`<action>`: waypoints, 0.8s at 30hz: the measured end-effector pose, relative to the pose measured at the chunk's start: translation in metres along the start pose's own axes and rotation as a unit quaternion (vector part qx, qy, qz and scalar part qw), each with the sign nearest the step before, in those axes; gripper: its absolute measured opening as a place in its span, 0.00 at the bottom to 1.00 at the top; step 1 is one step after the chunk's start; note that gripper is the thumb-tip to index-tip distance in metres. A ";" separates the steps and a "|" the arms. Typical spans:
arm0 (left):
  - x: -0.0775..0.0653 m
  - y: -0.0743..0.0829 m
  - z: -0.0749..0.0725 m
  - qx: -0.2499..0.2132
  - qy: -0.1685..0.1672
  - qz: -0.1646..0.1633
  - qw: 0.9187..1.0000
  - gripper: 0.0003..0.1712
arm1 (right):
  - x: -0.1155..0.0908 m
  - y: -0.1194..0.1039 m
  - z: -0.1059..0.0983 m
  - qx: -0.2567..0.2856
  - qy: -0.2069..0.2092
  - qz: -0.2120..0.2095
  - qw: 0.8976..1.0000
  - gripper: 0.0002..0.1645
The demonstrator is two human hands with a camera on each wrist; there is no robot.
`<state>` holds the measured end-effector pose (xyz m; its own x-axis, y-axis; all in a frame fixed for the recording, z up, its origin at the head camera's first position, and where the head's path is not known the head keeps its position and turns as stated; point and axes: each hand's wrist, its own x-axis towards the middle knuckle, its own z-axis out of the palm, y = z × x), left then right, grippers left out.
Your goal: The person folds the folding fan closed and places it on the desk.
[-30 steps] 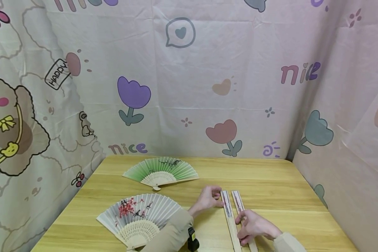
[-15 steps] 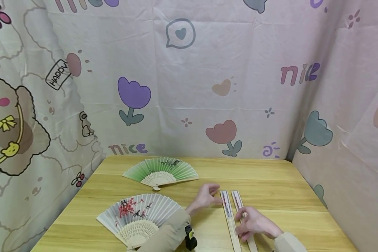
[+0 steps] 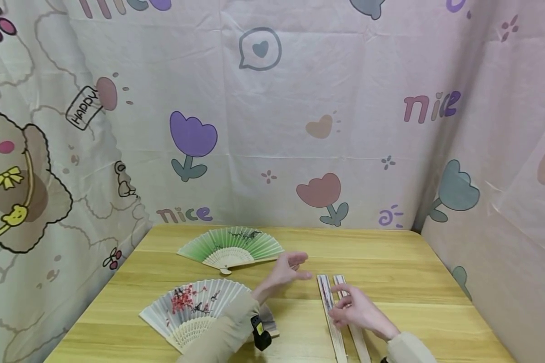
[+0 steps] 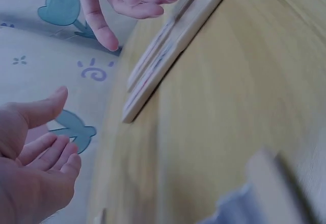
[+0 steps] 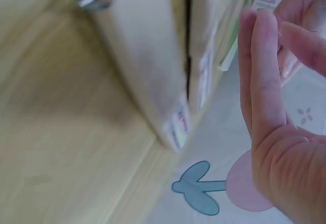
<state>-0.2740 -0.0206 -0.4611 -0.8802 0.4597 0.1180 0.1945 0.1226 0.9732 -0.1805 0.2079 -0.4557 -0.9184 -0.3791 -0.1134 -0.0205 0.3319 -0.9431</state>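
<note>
Two folded hand fans lie side by side on the table, the left folded fan [image 3: 333,322] and the right folded fan [image 3: 357,330], pale sticks toward the person and patterned ends away. My right hand [image 3: 361,310] hovers above them with its fingers loosely bent and nothing held; in the right wrist view the fans [image 5: 147,56] lie beside that hand. My left hand [image 3: 285,271] is raised left of the folded fans, thumb and fingers apart, holding nothing. In the left wrist view a gap separates the left hand [image 4: 38,158] from the folded fans [image 4: 158,76].
A spread green fan [image 3: 259,247] lies at the back left of the table. Nearer the front, a spread white fan with red blossoms [image 3: 195,302] is partly covered by the left sleeve [image 3: 227,322]. Patterned curtains [image 3: 272,126] stand behind the table [image 3: 404,282] and at both sides.
My left hand has left the far end of the left folded fan and moved left and away. My right hand has lifted off the folded fans. Both fans stay in place.
</note>
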 end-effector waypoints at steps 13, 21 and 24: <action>-0.026 0.008 -0.095 0.030 -0.052 0.039 0.997 0.37 | 0.025 -0.021 0.033 0.002 0.015 -0.081 0.997 0.39; -0.081 0.005 -0.159 0.077 -0.070 0.058 0.993 0.37 | 0.044 -0.028 0.078 0.049 -0.042 -0.078 0.995 0.41; -0.105 0.002 -0.181 0.074 -0.058 0.057 0.994 0.37 | 0.048 -0.027 0.091 0.058 -0.067 -0.068 0.994 0.41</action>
<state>-0.2601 -0.2280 -0.4357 -0.7947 0.5749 0.1949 0.3602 0.1881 0.9137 -0.1882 0.1024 -0.4636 -0.8493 -0.5277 -0.0148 -0.0893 0.1712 -0.9812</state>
